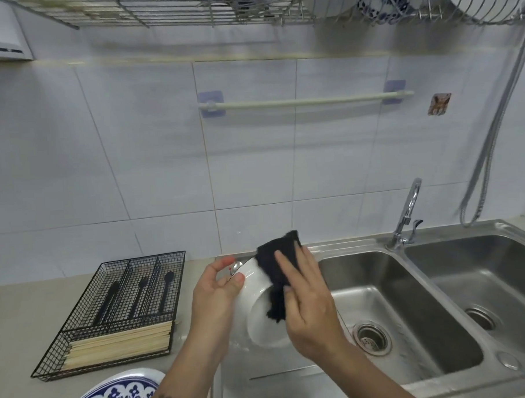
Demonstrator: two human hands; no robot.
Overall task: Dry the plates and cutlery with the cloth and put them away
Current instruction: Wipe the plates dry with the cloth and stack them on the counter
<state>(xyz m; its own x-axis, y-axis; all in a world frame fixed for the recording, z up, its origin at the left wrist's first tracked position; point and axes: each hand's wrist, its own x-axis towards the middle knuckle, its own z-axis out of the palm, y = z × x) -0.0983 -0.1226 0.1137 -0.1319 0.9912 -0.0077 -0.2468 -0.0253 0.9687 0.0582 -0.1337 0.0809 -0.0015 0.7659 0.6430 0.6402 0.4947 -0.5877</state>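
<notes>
Okay, head view, the only one I have. My left hand [212, 294] pinches the white plate [260, 316] by its upper-left rim, thumb on the near face, fingers [225, 263] curled over the edge. The plate is tilted with its underside toward me, held over the near edge of the left sink basin [389, 301]. My right hand [308, 311] is mostly flat, fingers spread, pressing the black cloth [278, 273] against the plate's back; the cloth covers the upper right part and hangs down toward the middle.

Risks as I judge them: the left grip is a rim pinch only, so a hard push from the cloth hand could lever the plate out and drop it into the steel basin, likely chipping it. A wet rim would make that worse; I can't tell if it is wet. The cloth is only pressed, not gripped, so it could slide off into the sink.

On the tabletop to the left, a black wire cutlery tray [110, 313] holds dark utensils and chopsticks. A blue patterned plate [113, 395] sits at the bottom edge, close under my left forearm, which could knock it. The wire rack [187, 9] overhead holds more dishes.
</notes>
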